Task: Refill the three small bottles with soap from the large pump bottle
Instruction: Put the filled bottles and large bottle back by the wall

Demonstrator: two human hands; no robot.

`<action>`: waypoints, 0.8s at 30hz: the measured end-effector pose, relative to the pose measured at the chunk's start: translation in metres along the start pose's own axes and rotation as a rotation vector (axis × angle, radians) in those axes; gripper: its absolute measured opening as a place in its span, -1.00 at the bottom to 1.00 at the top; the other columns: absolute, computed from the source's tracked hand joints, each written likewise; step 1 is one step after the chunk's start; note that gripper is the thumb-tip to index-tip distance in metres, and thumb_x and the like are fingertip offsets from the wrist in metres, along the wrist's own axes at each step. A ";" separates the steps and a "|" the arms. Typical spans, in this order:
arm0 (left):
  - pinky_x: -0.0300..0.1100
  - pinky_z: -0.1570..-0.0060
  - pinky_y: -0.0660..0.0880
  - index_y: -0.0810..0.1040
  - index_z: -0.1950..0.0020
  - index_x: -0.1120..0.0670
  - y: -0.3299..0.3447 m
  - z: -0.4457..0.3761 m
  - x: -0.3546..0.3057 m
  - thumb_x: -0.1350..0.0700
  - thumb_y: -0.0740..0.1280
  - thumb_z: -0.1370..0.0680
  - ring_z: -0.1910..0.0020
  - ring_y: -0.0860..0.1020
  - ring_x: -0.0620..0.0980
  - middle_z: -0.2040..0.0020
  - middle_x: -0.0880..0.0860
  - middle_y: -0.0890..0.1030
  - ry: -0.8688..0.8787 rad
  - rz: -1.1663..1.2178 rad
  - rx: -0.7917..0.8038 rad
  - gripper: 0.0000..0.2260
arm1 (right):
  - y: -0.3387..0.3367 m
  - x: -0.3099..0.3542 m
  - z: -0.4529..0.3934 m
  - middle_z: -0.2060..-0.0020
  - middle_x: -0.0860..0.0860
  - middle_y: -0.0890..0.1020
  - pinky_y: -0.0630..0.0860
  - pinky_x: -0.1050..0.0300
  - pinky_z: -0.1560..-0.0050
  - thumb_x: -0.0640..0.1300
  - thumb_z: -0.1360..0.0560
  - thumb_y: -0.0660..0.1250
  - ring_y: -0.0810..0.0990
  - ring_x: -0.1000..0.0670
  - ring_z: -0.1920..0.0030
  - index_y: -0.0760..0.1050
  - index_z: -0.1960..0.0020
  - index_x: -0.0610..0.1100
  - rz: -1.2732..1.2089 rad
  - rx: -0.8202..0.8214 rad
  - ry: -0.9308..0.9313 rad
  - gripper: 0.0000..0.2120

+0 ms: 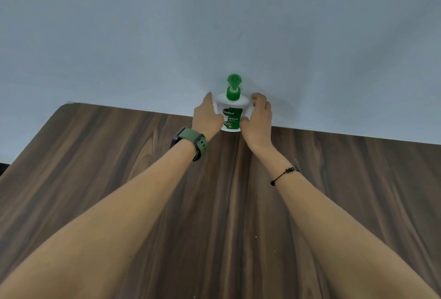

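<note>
Head view: both bare forearms reach forward across the dark wood-grain laminate table (119, 179) toward its far edge, where it meets the plain pale grey-blue wall (214, 24). White plastic pump bottle with green label (231, 117) stands upright at the far edge of the table, close against the wall and slightly right of the scene's centre. Its green pump head (233, 81) rises above the shoulders of the bottle, with the green collar directly below it. The left hand (207, 117) lies against the left side of the bottle, thumb up along the shoulder, fingers wrapped toward the far side and mostly hidden. The right hand (259, 115) lies against the right side, fingers curled around the bottle's far right shoulder, thumb at the near lower edge of the label. Both hands grip the bottle between them. Its base is partly hidden by the hands; whether it rests on the table or is lifted cannot be told. A green-strapped wristwatch (192, 142) sits on the left wrist. A thin black beaded bracelet (285, 173) sits on the right wrist.
</note>
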State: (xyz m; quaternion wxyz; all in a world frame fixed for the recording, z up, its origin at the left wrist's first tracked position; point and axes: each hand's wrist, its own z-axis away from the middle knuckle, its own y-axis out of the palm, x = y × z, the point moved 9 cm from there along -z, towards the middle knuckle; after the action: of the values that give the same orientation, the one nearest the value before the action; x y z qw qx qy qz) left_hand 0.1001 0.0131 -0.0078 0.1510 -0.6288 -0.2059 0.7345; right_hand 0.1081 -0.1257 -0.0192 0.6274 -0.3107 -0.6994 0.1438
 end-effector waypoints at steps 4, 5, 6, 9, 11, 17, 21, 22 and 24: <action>-0.38 0.08 0.38 0.31 -0.35 0.13 -0.007 0.041 0.000 0.36 0.17 -0.53 -0.07 0.44 -0.02 -0.05 0.04 0.51 -0.022 0.040 0.024 -0.60 | -0.023 0.009 0.033 -0.21 -0.17 0.41 0.36 0.12 -0.15 -0.42 -0.40 0.21 0.39 -0.12 -0.21 0.29 -0.32 -0.21 -0.014 0.047 0.041 -0.50; -0.32 0.01 0.38 0.29 -0.38 0.18 -0.006 0.053 0.000 0.37 0.17 -0.53 -0.10 0.44 -0.01 -0.14 0.09 0.51 -0.036 0.041 0.043 -0.58 | -0.029 0.013 0.044 -0.21 -0.15 0.41 0.36 0.13 -0.15 -0.41 -0.42 0.21 0.40 -0.11 -0.21 0.30 -0.31 -0.20 -0.020 0.067 0.049 -0.52; -0.28 -0.05 0.36 0.25 -0.41 0.20 -0.005 0.065 0.002 0.38 0.18 -0.52 -0.16 0.45 -0.01 -0.25 0.14 0.48 -0.053 0.038 0.065 -0.55 | -0.036 0.017 0.057 -0.21 -0.14 0.41 0.36 0.15 -0.15 -0.40 -0.43 0.22 0.40 -0.10 -0.21 0.31 -0.31 -0.19 -0.026 0.085 0.060 -0.54; -0.24 -0.20 0.35 0.17 -0.47 0.14 -0.002 0.110 0.004 0.38 0.20 -0.51 -0.32 0.40 0.03 -0.37 0.17 0.39 -0.082 0.054 0.126 -0.46 | -0.056 0.028 0.098 -0.18 -0.12 0.43 0.37 0.16 -0.11 -0.35 -0.45 0.24 0.42 -0.05 -0.17 0.35 -0.26 -0.17 -0.039 0.144 0.098 -0.60; -0.22 -0.22 0.36 0.17 -0.47 0.13 -0.002 0.147 0.009 0.38 0.19 -0.52 -0.32 0.40 0.02 -0.37 0.16 0.40 -0.086 0.064 0.160 -0.46 | -0.068 0.033 0.130 -0.17 -0.11 0.45 0.35 0.20 -0.06 -0.32 -0.46 0.26 0.42 0.02 -0.10 0.36 -0.25 -0.16 -0.030 0.186 0.117 -0.63; -0.22 -0.12 0.43 0.32 -0.38 0.16 0.004 0.247 0.053 0.31 0.19 -0.53 -0.21 0.47 0.02 -0.25 0.12 0.50 -0.155 -0.037 0.302 -0.60 | -0.086 0.023 0.231 -0.08 -0.08 0.51 0.39 0.18 0.02 -0.24 -0.48 0.27 0.50 -0.04 -0.10 0.42 -0.21 -0.18 0.103 0.397 0.237 -0.69; -0.13 -0.16 0.47 0.42 -0.28 0.13 0.012 0.298 0.088 0.28 0.22 -0.52 -0.17 0.50 0.04 -0.21 0.12 0.53 -0.212 -0.139 0.396 -0.67 | -0.090 -0.002 0.289 -0.07 -0.09 0.55 0.36 0.19 0.02 -0.28 -0.48 0.20 0.50 -0.09 -0.16 0.50 -0.11 -0.19 0.166 0.468 0.356 -0.77; -0.10 -0.18 0.47 0.44 -0.26 0.13 0.015 0.308 0.095 0.27 0.24 -0.51 -0.17 0.50 0.05 -0.20 0.11 0.53 -0.222 -0.164 0.412 -0.69 | -0.091 -0.007 0.301 -0.11 -0.11 0.55 0.37 0.18 0.00 -0.28 -0.49 0.18 0.49 -0.10 -0.17 0.51 -0.11 -0.19 0.189 0.487 0.380 -0.76; -0.07 -0.20 0.47 0.47 -0.21 0.12 0.019 0.325 0.107 0.28 0.27 -0.50 -0.17 0.50 0.05 -0.19 0.11 0.55 -0.239 -0.180 0.419 -0.71 | -0.094 -0.014 0.319 -0.14 -0.13 0.55 0.44 0.16 -0.06 -0.28 -0.51 0.14 0.51 -0.11 -0.17 0.53 -0.11 -0.19 0.241 0.533 0.404 -0.74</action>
State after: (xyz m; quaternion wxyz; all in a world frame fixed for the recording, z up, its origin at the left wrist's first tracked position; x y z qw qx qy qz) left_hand -0.2374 0.0115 -0.0684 0.3173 -0.4717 -0.1211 0.8137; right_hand -0.2241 -0.1462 -0.0297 0.7908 -0.2385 -0.4571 0.3299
